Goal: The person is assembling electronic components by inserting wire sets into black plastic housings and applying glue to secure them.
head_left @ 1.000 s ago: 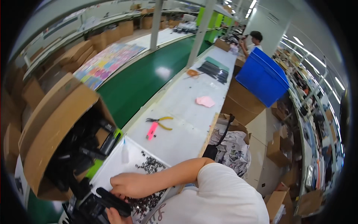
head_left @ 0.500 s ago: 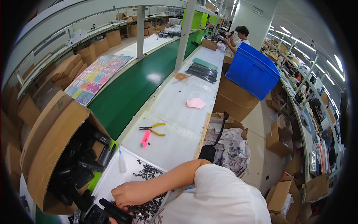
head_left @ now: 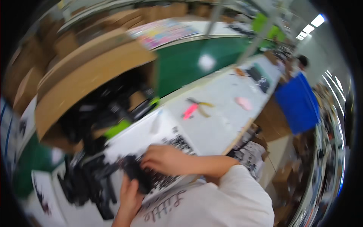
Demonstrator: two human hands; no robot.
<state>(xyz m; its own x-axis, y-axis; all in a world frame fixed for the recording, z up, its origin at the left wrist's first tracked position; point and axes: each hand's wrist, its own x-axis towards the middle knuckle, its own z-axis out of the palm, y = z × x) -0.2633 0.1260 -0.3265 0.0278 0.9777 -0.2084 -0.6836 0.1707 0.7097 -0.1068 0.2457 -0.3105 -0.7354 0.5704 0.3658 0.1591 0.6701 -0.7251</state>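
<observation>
My left hand (head_left: pixel 129 195) is closed around a long black plastic housing (head_left: pixel 138 174), holding it tilted over the edge of a white tray (head_left: pixel 157 123). Right beside it, my right hand (head_left: pixel 160 159) has its fingers curled in against the housing's upper side. Motion blur hides what, if anything, sits between those fingertips. Many small dark parts (head_left: pixel 179 142) lie scattered in the tray around and under my right hand. More black housings (head_left: pixel 89 181) are heaped on the bench left of my hands.
A large cardboard box (head_left: pixel 94 77) full of black housings lies to the left. Pliers with yellow handles (head_left: pixel 204 109) and a bright pink object (head_left: pixel 190 111) rest beyond the tray. Farther right are a pink cloth-like piece (head_left: pixel 244 103) and a blue bin (head_left: pixel 298 104).
My view has swung left and blurred, so the bench sits farther right. The left hand and its housing now show fully. My right hand remains beside the housing.
</observation>
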